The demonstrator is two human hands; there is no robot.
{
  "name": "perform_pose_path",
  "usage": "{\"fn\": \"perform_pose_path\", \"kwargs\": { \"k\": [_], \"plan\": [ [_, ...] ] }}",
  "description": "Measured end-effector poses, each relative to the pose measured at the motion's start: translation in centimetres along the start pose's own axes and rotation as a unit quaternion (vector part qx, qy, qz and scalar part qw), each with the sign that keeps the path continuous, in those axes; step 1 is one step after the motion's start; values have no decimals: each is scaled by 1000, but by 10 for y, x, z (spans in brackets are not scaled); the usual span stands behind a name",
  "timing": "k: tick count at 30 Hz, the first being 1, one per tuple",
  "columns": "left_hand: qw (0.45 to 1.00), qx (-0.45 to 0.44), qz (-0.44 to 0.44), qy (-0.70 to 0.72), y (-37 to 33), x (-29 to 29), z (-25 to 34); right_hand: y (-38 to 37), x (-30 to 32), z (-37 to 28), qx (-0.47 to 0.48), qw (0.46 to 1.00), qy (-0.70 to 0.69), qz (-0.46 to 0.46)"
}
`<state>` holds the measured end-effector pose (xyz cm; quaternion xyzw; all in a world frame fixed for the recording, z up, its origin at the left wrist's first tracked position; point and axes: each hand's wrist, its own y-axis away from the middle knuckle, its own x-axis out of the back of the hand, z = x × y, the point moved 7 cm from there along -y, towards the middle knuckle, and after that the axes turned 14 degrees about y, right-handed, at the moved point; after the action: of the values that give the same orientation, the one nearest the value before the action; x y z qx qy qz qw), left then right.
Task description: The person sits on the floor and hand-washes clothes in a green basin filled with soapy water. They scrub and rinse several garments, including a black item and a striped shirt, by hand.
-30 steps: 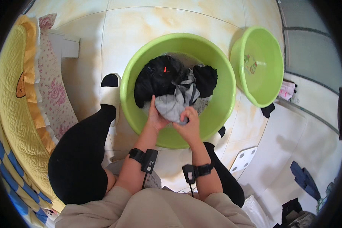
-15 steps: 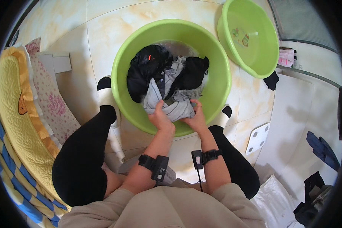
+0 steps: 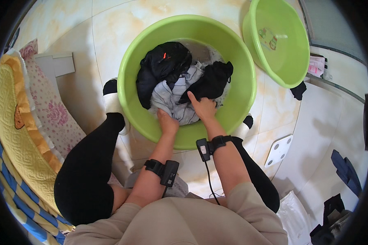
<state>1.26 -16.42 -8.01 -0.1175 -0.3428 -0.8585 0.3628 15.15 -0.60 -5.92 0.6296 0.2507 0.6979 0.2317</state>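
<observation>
Fingers of both hands closed on the grey striped cloth inside the green basin.

Glossy cream marble-patterned floor tiles lie all around the grip, brightly lit. Well to its left, a yellow quilted blanket and floral pink cloth border a white step. Lower right lies a white scale.

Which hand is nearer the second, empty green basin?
Right. The right hand lies on the clothes on the side toward the empty green basin; the left hand is farther.
</observation>
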Motion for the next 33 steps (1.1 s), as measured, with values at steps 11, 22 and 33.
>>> {"fn": "perform_pose_path", "kwargs": {
  "k": [11,22,33],
  "plan": [
    [989,31,-44,-134,8,-3,23,-6,134,-56,184,900,61,390],
    [998,22,-31,-58,4,-3,12,-55,156,-82,175,959,-161,151],
    [976,60,15,211,-2,8,31,16,-4,12,84,944,-279,154]
  ]
}}
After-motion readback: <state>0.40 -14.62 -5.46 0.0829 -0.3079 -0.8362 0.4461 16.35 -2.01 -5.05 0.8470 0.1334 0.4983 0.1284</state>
